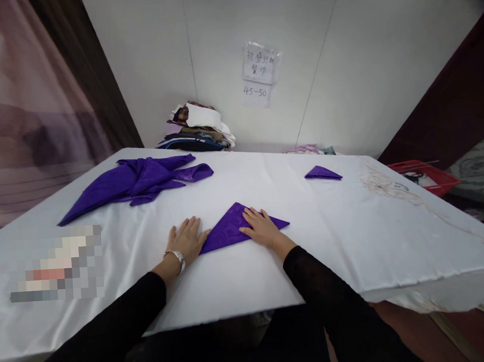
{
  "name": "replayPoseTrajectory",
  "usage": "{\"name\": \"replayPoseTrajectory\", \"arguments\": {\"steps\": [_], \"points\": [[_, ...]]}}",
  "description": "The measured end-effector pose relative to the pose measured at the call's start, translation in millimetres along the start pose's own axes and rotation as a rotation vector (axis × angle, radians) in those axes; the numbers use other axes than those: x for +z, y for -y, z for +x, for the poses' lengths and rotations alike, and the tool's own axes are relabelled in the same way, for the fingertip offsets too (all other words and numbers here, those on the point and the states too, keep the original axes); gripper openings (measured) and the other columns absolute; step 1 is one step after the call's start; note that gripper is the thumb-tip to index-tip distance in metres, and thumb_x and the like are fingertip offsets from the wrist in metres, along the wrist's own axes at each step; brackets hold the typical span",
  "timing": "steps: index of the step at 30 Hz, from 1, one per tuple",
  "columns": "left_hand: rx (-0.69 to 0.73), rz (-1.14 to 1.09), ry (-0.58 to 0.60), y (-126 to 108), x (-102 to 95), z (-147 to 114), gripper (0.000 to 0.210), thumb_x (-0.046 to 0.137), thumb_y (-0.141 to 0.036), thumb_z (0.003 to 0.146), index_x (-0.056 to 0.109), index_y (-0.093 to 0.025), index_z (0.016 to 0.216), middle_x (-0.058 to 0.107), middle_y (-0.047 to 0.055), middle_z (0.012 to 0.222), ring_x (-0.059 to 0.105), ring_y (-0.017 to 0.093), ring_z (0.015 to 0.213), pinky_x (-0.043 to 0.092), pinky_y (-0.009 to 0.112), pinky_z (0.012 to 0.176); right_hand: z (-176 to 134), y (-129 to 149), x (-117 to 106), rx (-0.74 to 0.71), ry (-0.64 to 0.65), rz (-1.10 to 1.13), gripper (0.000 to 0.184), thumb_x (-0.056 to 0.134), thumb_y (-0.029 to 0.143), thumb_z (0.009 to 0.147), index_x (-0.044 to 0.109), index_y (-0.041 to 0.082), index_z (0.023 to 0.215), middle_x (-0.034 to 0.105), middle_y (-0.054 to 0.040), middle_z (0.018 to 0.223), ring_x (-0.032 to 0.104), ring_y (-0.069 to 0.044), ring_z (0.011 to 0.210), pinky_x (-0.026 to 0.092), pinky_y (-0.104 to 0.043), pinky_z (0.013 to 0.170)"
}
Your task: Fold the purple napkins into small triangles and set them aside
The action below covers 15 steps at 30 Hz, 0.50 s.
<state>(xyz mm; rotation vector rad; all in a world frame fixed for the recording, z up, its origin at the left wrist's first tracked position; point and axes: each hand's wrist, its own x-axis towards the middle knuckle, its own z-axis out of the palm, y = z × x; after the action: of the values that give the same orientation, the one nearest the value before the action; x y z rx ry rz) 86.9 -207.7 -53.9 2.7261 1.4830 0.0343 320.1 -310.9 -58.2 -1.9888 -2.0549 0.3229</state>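
A purple cloth napkin (224, 229), folded into a triangle, lies flat on the white-covered table in front of me. My right hand (260, 227) rests on its right half with fingers spread and palm down. At the left corner is my left hand (186, 239), lying flat with fingers apart, its thumb touching the napkin's edge; a silvery watch or bracelet (177, 258) circles that wrist. Farther right sits a smaller folded purple napkin (322, 172). A loose heap of purple napkins (139, 182) lies at the back left.
A white satiny tablecloth (312, 264) covers the table. Folded clothes (200, 126) are stacked at the back by the wall, under two paper signs (261, 70). A red basket (426, 175) stands beyond the right edge. A blurred-out object (58, 266) lies at left.
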Motion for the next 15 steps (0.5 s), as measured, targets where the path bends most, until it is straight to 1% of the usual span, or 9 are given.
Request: {"name": "replayPoseTrajectory", "arguments": {"steps": [2, 5, 7, 9, 10, 12, 15], "points": [[0.011, -0.029, -0.013, -18, -4.9, 7, 0.061, 0.024, -0.049, 0.09, 0.033, -0.012, 0.138, 0.031, 0.01, 0.146, 0.022, 0.025, 0.136, 0.017, 0.051, 0.108, 0, 0, 0, 0.006, -0.002, -0.016, 0.069, 0.02, 0.063, 0.088, 0.027, 0.02, 0.142, 0.022, -0.0071, 0.15, 0.012, -0.022, 0.139, 0.005, -0.045, 0.11], [0.121, -0.086, -0.039, -54, -7.1, 18, 0.062, 0.024, -0.051, 0.09, 0.032, -0.015, 0.139, 0.028, 0.009, 0.148, 0.021, 0.024, 0.137, 0.014, 0.051, 0.109, 1, 0, 2, 0.019, -0.007, -0.037, 0.067, 0.023, 0.061, 0.089, 0.027, 0.019, 0.142, 0.022, -0.0068, 0.15, 0.012, -0.021, 0.139, 0.005, -0.046, 0.11], [0.223, -0.103, -0.059, -75, -3.2, 25, 0.061, 0.026, -0.051, 0.09, 0.032, -0.017, 0.14, 0.026, 0.008, 0.148, 0.018, 0.024, 0.137, 0.01, 0.051, 0.11, 1, 0, 3, 0.023, -0.006, -0.043, 0.064, 0.025, 0.056, 0.09, 0.026, 0.019, 0.142, 0.022, -0.0067, 0.15, 0.013, -0.021, 0.138, 0.006, -0.046, 0.11], [0.297, -0.111, -0.059, -87, 3.9, 30, 0.06, 0.026, -0.05, 0.09, 0.032, -0.018, 0.14, 0.025, 0.007, 0.149, 0.016, 0.024, 0.138, 0.007, 0.052, 0.11, 1, -1, 3, 0.019, -0.007, -0.049, 0.059, 0.028, 0.049, 0.092, 0.025, 0.019, 0.142, 0.022, -0.0065, 0.15, 0.013, -0.02, 0.138, 0.007, -0.046, 0.11], [0.31, -0.116, -0.046, -89, 7.6, 32, 0.06, 0.025, -0.051, 0.09, 0.032, -0.018, 0.14, 0.025, 0.007, 0.149, 0.016, 0.024, 0.138, 0.006, 0.052, 0.11, 1, -1, 4, 0.015, -0.009, -0.054, 0.058, 0.028, 0.047, 0.092, 0.024, 0.019, 0.143, 0.022, -0.0064, 0.15, 0.013, -0.02, 0.138, 0.007, -0.046, 0.11], [0.304, -0.127, -0.001, -85, 13.6, 35, 0.064, 0.023, -0.055, 0.089, 0.031, -0.018, 0.14, 0.025, 0.008, 0.149, 0.015, 0.025, 0.138, 0.007, 0.053, 0.109, 1, -2, 4, 0.012, -0.012, -0.06, 0.058, 0.028, 0.046, 0.092, 0.025, 0.019, 0.143, 0.022, -0.0061, 0.15, 0.013, -0.02, 0.138, 0.007, -0.046, 0.111], [0.271, -0.126, 0.033, -70, 16.8, 35, 0.07, 0.022, -0.06, 0.087, 0.029, -0.017, 0.141, 0.022, 0.008, 0.15, 0.014, 0.027, 0.138, 0.009, 0.054, 0.109, 1, -1, 4, 0.012, -0.019, -0.063, 0.062, 0.026, 0.053, 0.091, 0.027, 0.019, 0.142, 0.022, -0.0062, 0.15, 0.013, -0.021, 0.138, 0.007, -0.047, 0.11]]}}
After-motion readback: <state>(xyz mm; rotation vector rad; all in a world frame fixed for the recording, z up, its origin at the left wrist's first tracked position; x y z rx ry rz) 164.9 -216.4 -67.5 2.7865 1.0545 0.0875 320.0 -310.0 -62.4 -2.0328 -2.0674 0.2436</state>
